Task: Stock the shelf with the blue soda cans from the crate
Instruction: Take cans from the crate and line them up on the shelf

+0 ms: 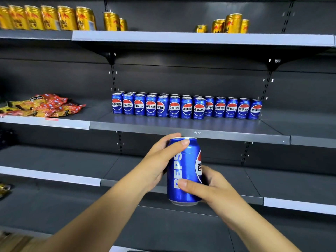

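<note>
1. Left hand (pixel 160 160): fingers curled round the upper part of the can (pixel 183 171), thumb near its rim.
2. Right hand (pixel 209 190): fingers closed on the can's lower part.
3. Can: upright, held below the shelf (pixel 190 127) front edge.
4. Row of cans (pixel 187 107): along the shelf's back.

Gold cans (pixel 49 18) stand in a row on the top shelf (pixel 200 38) at the left, with a smaller cluster of gold cans (pixel 225 24) farther right. Red and yellow snack packets (pixel 41 106) lie heaped at the left of the middle level
</note>
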